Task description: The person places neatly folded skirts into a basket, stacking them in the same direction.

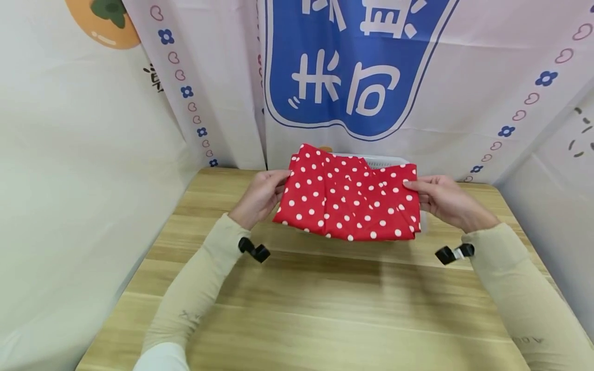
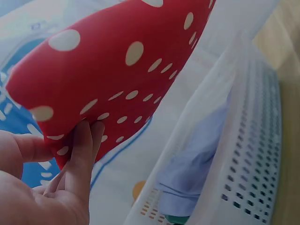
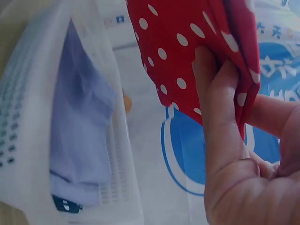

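Observation:
A red cloth with white polka dots (image 1: 348, 201) is stretched between both hands, folded into a wide piece, above the far part of the table. My left hand (image 1: 264, 196) pinches its left edge between thumb and fingers; the left wrist view shows this grip close up. At the other end, my right hand (image 1: 443, 198) pinches the right edge, where several layers show in the right wrist view. Behind and below the cloth stands a white perforated basket (image 2: 248, 154), mostly hidden in the head view. Inside it lies a folded light-purple cloth (image 3: 84, 126).
The wooden table (image 1: 301, 309) runs up to a printed curtain (image 1: 223, 77) at the back. White cloth walls (image 1: 83, 180) close in on the left and right. A small dark green item (image 2: 177, 219) shows at the basket's bottom in the left wrist view.

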`<state>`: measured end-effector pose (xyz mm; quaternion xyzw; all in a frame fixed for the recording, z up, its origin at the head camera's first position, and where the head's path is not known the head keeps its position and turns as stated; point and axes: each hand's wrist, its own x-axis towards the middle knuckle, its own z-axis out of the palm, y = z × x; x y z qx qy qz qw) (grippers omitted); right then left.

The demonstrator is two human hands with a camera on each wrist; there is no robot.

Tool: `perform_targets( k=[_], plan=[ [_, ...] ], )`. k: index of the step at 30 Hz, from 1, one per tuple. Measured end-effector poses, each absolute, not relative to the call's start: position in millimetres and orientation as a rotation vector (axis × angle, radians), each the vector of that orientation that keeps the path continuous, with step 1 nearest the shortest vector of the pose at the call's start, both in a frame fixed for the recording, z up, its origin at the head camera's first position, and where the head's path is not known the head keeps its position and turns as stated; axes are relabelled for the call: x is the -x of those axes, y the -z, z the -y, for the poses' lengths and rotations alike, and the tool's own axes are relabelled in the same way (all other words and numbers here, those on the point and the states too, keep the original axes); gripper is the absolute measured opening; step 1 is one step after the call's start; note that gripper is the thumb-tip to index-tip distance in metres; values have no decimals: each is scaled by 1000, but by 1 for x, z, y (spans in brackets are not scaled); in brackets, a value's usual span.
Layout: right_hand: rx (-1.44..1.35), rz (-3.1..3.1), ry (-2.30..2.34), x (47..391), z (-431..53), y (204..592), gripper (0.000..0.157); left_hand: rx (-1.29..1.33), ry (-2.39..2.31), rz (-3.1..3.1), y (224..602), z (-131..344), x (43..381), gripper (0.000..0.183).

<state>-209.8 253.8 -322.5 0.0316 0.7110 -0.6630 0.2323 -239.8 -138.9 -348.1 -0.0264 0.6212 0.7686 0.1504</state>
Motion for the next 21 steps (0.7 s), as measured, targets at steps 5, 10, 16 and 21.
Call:
perform_targets(
  k=[5, 10, 16, 21],
  plan=[
    [-137, -2019, 1806, 234, -256, 326, 64, 139, -2234, -1796, 353, 128, 263, 36],
    [-163, -2106, 1758, 249, -257, 332, 69, 158, -2172, -1877, 360, 119, 282, 39],
    [-199, -2189, 1705, 256, -256, 342, 63, 148, -2101, -1933, 373, 111, 291, 37],
    [-183, -2279, 1645, 260, -253, 351, 60, 112, -2088, -1955, 381, 108, 292, 37]
  ],
)
